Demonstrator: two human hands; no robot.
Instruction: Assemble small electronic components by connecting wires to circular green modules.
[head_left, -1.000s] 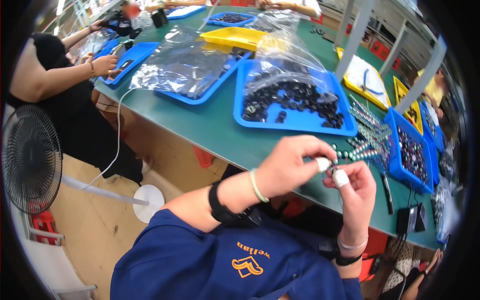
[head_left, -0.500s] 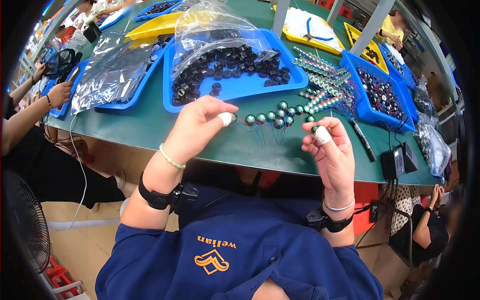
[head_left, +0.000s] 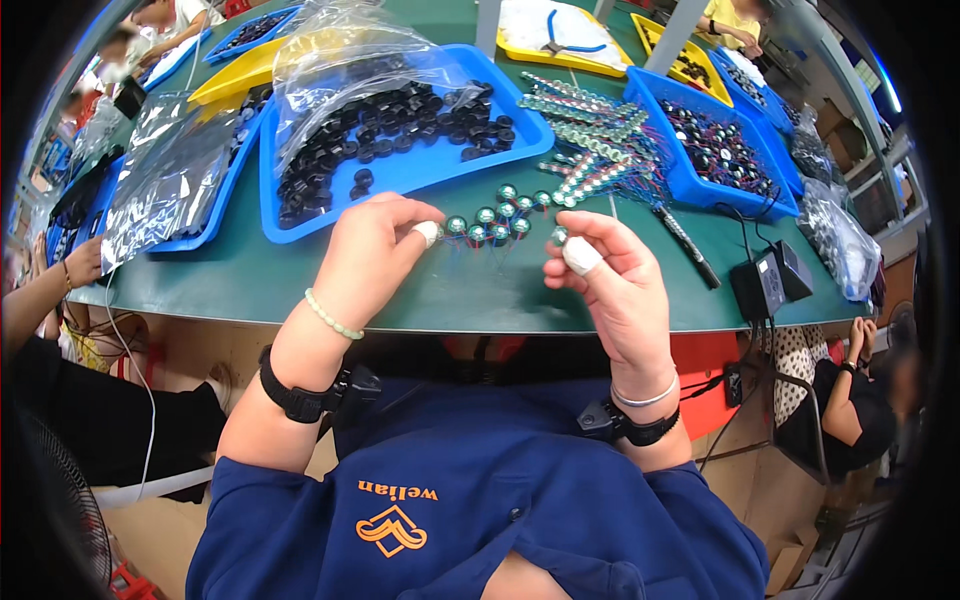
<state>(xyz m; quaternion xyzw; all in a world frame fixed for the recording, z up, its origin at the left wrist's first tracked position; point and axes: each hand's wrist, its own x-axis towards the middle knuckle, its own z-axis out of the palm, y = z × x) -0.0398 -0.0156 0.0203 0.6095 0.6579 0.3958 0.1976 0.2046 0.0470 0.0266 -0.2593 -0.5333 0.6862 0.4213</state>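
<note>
My left hand (head_left: 375, 245) is closed, thumb and forefinger pinched at the left end of a cluster of small round green-faced parts (head_left: 499, 231) with thin red and blue wires. White tape wraps its thumb tip. Between them, the edge of one such round part (head_left: 440, 230) shows. To the right of the cluster, my right hand (head_left: 620, 275) is closed with its palm turned up. Its taped thumb and forefinger grip another small round green-faced part (head_left: 559, 236), mostly covered by the fingers.
Behind the cluster stands a blue tray (head_left: 405, 192) of black round caps. Stacked strips of green-faced parts (head_left: 590, 125) lie beyond my right hand, beside a blue bin (head_left: 690, 185) of wired parts. A dark pen-like stick (head_left: 690, 248) and black power adapters (head_left: 757, 288) are at right.
The whole view has shifted, so the table and trays appear further left and slightly higher. Both hands keep their pinches, and my right hand sits slightly closer to the cluster.
</note>
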